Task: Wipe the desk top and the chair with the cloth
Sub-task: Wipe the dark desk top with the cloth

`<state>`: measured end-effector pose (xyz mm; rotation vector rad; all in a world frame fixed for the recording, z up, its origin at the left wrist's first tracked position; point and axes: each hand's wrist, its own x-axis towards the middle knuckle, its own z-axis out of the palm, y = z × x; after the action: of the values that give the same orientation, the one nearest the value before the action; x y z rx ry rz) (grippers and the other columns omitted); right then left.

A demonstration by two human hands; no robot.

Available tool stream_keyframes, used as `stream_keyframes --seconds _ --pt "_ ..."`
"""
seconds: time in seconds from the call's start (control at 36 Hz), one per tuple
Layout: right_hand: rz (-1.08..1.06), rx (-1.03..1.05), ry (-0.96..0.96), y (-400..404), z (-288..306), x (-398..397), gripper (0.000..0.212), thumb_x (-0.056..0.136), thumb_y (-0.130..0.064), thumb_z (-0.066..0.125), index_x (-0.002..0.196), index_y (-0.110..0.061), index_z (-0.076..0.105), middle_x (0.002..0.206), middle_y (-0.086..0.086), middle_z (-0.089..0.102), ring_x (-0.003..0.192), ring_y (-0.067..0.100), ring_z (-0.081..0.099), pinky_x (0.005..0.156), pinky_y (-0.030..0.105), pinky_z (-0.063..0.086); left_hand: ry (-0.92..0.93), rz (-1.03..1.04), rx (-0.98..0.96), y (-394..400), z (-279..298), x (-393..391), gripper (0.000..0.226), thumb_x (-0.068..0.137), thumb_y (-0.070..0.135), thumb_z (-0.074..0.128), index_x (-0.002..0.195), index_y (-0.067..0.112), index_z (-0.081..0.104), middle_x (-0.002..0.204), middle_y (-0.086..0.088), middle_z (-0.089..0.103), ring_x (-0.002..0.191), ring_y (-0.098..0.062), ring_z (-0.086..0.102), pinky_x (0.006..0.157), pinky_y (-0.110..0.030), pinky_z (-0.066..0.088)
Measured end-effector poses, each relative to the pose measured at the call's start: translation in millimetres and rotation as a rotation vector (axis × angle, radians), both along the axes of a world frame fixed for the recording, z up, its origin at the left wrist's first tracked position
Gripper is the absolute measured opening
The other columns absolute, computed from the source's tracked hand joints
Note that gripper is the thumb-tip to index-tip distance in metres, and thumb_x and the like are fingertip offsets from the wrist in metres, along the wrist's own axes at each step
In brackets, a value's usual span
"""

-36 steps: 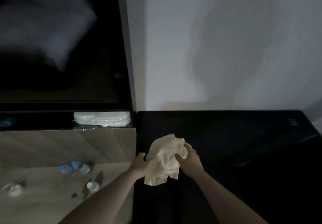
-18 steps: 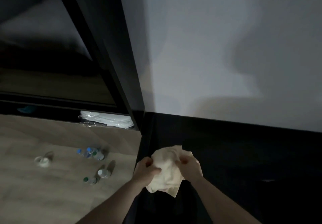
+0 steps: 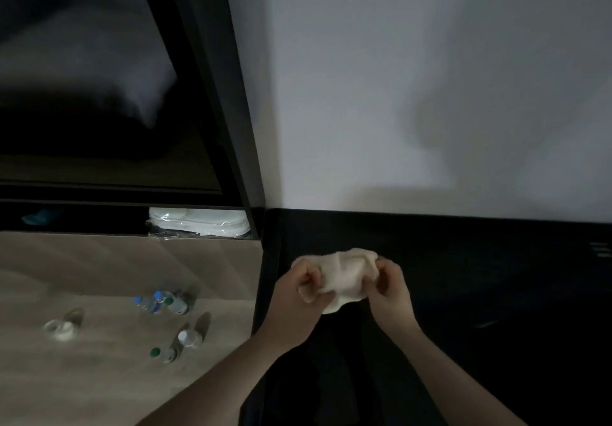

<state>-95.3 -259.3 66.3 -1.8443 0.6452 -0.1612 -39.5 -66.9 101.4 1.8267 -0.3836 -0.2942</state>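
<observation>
A cream cloth (image 3: pixel 344 280) is bunched between both hands, held in the air above the dark desk top (image 3: pixel 480 276). My left hand (image 3: pixel 299 296) grips its left side with curled fingers. My right hand (image 3: pixel 389 288) pinches its right side. The desk top is black and runs along the white wall to the right. No chair is recognisable in the dim room.
A wooden surface (image 3: pixel 82 376) at the left carries several small bottles (image 3: pixel 162 303), two more bottles (image 3: pixel 180 342) and a white cup (image 3: pixel 59 329). Wrapped white slippers (image 3: pixel 198 223) lie in a dark shelf gap. A black frame post (image 3: pixel 215 94) rises beside the wall.
The cloth has been gathered from a loose hanging sheet into a tight bundle between both hands. The view has swung a little, and the hands have stayed above the desk's left end.
</observation>
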Motion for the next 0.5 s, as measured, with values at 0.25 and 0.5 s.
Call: stream_keyframes --seconds 0.25,0.5 --pt "0.151 -0.006 -0.115 37.2 56.9 -54.0 0.031 0.085 -0.007 0.077 0.106 -0.019 0.057 0.094 -0.014 0.067 0.087 0.006 0.066 0.072 0.023 0.052 -0.343 -0.15 -0.08 55.3 61.9 -26.1 0.049 0.075 0.004 0.086 0.083 0.039 0.052 0.108 0.021 0.057 0.106 -0.006 0.059 0.088 -0.012 0.042" --pt "-0.05 0.168 -0.184 78.9 61.8 -107.2 0.031 0.086 -0.001 0.074 0.101 -0.009 0.048 0.091 0.008 0.062 0.076 0.016 0.062 0.065 0.032 0.056 -0.117 -0.225 -0.127 101.4 62.6 -32.2 0.037 0.083 -0.002 0.077 0.088 0.023 0.05 0.079 0.006 0.058 0.075 -0.005 0.055 0.071 -0.019 0.044"
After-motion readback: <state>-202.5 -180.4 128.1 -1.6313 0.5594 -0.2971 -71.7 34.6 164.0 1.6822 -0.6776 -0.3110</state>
